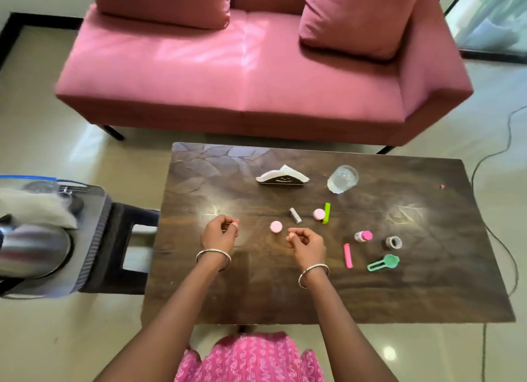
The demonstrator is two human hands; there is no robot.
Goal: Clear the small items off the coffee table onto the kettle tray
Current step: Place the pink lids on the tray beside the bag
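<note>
- Head view: both hands hover over the dark coffee table (256, 290). The left hand (219, 233) has its fingers curled in loosely; whether it holds anything I cannot tell. The right hand (306, 243) is curled the same way, equally unclear.
- A pink round cap (276, 226) lies on the table between the two hands, touching neither.
- Further right lie a grey tube (295, 215), a second pink cap (319, 214) just beside a green strip (326, 212), a small pink-lidded bottle (363, 236), a tape roll (393, 242), a pink clip (348, 255) and a green strainer (383, 263).
- A napkin holder (281, 179) and a glass (343, 179) stand near the far edge.
- The kettle tray (91, 239) sits off the table's left end, with the kettle (31, 250) on it.
</note>
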